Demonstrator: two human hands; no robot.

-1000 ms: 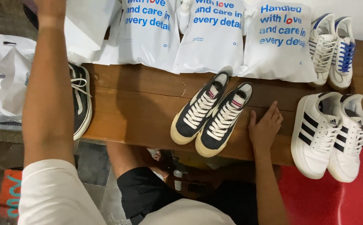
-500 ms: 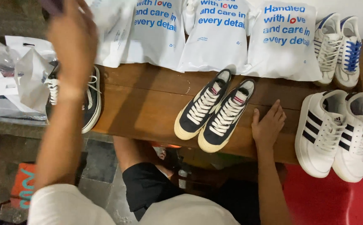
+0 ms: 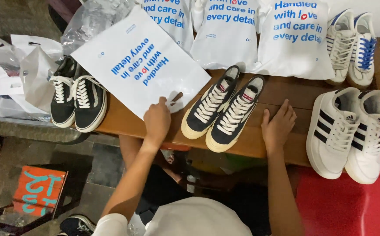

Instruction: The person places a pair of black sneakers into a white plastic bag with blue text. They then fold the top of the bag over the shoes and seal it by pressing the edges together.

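Wooden bench (image 3: pixel 281 94) carries several shoe pairs. Left hand (image 3: pixel 157 120) pinches the near edge of a white printed bag (image 3: pixel 137 65); right hand (image 3: pixel 278 126) rests open and flat, right of the dark sneakers (image 3: pixel 222 109).

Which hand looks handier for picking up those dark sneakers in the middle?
Probably the right hand: it lies flat and empty beside the dark sneakers, while the left hand grips the white bag.

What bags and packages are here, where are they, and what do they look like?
Flat white bag: on the wooden bench, left hand on its corner, blue print.
Three filled white bags: back row, blue print.
Crumpled white bags: far left, beside black shoes.
Clear plastic wrap: top left.
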